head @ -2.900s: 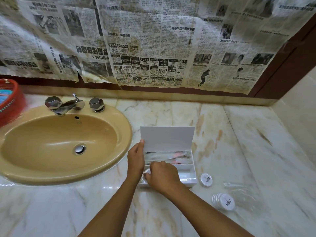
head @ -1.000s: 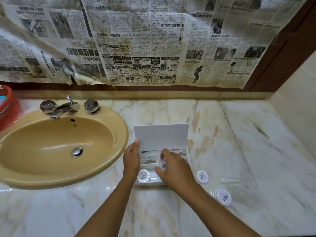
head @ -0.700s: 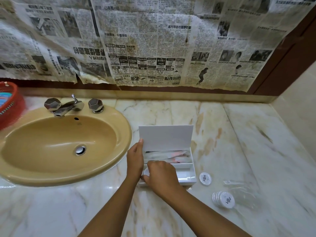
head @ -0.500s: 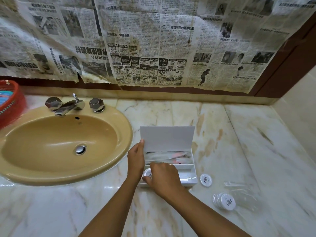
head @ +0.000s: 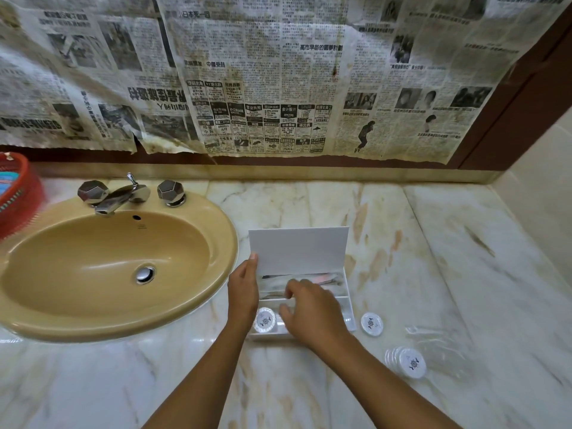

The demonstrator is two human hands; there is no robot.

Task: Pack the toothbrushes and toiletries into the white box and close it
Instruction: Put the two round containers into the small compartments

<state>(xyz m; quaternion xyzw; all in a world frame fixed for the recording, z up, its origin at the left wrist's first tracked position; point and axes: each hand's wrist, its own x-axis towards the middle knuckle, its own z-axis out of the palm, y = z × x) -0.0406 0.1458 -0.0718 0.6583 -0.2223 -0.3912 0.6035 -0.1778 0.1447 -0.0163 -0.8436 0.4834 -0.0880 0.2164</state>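
While the white box (head: 346, 308) sits open on the marble worktop (head: 433, 243) just right of the sink (head: 108, 264), its lid (head: 298, 250) stands upright at the far side. Wrapped toothbrushes (head: 303, 280) lie in the far compartment. One round disc (head: 265, 319) lies in the near compartment at its left end. The left hand (head: 243, 289) rests against the box's left side, thumb tip touching the lid's lower left corner, fingers hidden behind. The right hand (head: 312, 311) hovers over the near compartment with fingers loosely bent and grasping nothing visible. Another disc (head: 372, 324) lies on the worktop just right of the box, and a short stack of discs (head: 407, 362) lies nearer and further right, beside clear plastic wrapping (head: 439, 345). A red basket (head: 18, 196) sits at the far left, and newspaper (head: 263, 75) covers the wall behind the tap (head: 119, 196).
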